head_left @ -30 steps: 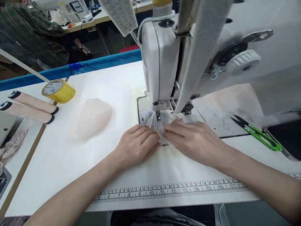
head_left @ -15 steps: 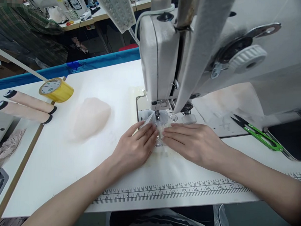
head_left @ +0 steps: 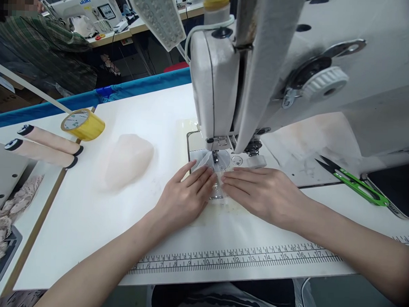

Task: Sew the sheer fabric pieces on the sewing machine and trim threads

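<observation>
A thin piece of sheer white fabric [head_left: 206,160] lies under the presser foot [head_left: 215,156] of a white sewing machine [head_left: 207,82]. My left hand [head_left: 183,195] rests on it just left of and in front of the needle, fingers extended and thumb spread away. On the right, my right hand [head_left: 268,191] lies flat with its fingers side by side, their tips close to the presser foot. Both hands press down on the fabric rather than pinching it. Much of the fabric is hidden beneath my fingers.
On the table's left lies a pale sheer fabric piece [head_left: 130,162]. Beyond it are yellow tape [head_left: 84,124] and two thread cones [head_left: 41,152]. Green thread snips [head_left: 360,188] and a dark phone [head_left: 396,189] lie right. A ruler strip [head_left: 234,257] runs along the front edge. Another person [head_left: 43,49] sits behind.
The camera view has shifted slightly, so the surroundings sit a little further right on the left side. The fabric's raised edge near the needle lies lower and wider. Both hands keep nearly the same place.
</observation>
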`<move>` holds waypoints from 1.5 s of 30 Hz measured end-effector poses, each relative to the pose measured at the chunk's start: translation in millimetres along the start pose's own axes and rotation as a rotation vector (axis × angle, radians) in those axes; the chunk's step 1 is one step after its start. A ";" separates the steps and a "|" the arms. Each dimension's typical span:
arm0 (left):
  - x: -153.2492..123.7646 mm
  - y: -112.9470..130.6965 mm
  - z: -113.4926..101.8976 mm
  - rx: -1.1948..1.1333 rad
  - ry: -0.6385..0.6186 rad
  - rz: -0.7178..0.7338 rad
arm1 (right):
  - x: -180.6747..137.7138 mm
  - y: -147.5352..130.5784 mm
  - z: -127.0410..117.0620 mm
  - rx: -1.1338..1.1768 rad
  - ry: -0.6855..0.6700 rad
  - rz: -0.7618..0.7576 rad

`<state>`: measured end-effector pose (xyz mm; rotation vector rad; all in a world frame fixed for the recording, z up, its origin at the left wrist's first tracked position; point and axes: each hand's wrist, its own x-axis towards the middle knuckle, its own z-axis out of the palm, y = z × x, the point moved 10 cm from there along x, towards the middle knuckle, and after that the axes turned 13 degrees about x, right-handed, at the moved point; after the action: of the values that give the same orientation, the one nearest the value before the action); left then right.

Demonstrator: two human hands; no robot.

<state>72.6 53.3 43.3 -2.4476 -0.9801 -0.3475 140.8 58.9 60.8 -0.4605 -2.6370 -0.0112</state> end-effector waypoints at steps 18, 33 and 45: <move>1.8 -2.5 -1.2 0.024 0.040 -0.035 | 0.5 5.4 2.0 -0.079 0.062 -0.003; 0.0 0.2 -7.5 -0.028 0.057 -0.092 | 0.6 7.4 5.4 -0.129 0.023 0.022; 4.9 -15.6 7.5 -0.029 0.023 -0.131 | 2.4 24.8 11.7 -0.158 0.014 0.137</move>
<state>65.6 69.8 44.1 -2.4056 -1.1363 -0.4357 141.7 84.0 49.7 -0.6903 -2.5961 -0.1796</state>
